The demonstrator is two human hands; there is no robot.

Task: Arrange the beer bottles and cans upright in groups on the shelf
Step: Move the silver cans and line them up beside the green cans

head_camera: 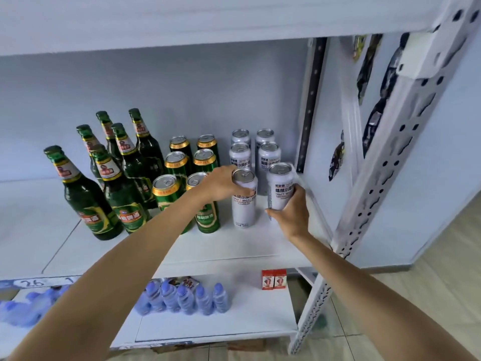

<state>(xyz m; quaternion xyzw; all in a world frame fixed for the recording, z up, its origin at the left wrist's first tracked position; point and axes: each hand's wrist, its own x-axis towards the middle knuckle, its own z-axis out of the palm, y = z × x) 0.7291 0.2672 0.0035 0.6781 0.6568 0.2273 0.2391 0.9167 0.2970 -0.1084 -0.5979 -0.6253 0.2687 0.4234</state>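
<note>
- Two white cans stand upright at the front of the white group, near the right end of the shelf [260, 246]: the left can [244, 204] and the right can [279, 188].
- The left hand [223, 183] wraps the left can high, just under its rim; the right hand [291, 212] curls round the right can lower down.
- A high grip can tip the left can if it is shoved, not slid.
- The left forearm crosses just in front of the green cans [166, 194]; a swing leftward may knock the front ones over.
- The bottles [86, 196] stand tall and close together, so a toppled can could start them falling.
- The right can seems close to the shelf's side edge, though the hand hides its base; a nudge right could drop it.
</note>
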